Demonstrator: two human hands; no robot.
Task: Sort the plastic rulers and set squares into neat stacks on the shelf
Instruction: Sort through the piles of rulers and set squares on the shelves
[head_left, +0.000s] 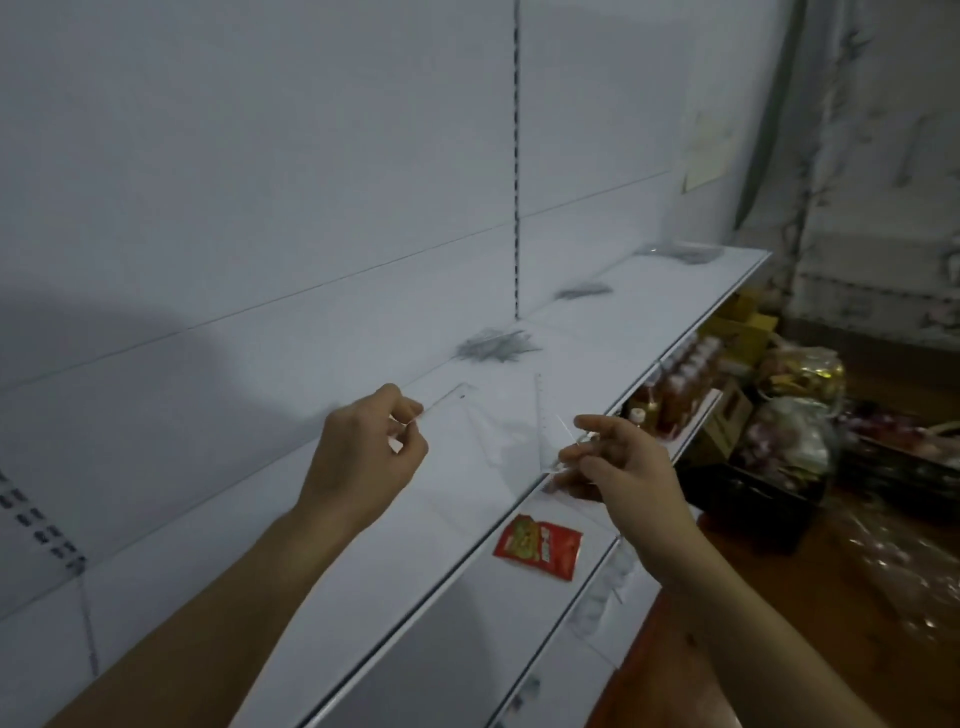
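A clear plastic set square (493, 436) hangs in the air above the white shelf (649, 332). My left hand (369, 452) pinches its upper left edge between thumb and fingers. My right hand (618, 462) pinches clear rulers (543, 415) by their lower right end; how many pieces it holds is hard to tell, since they are see-through. Three heaps of clear rulers lie further along the shelf: a near heap (493, 345), a middle heap (582, 291) and a far heap (680, 252).
A red snack packet (537, 545) lies on the lower shelf under my right hand. Bottles (680, 384) stand on that lower shelf to the right. Bags and boxes (779, 441) crowd the brown floor at the right.
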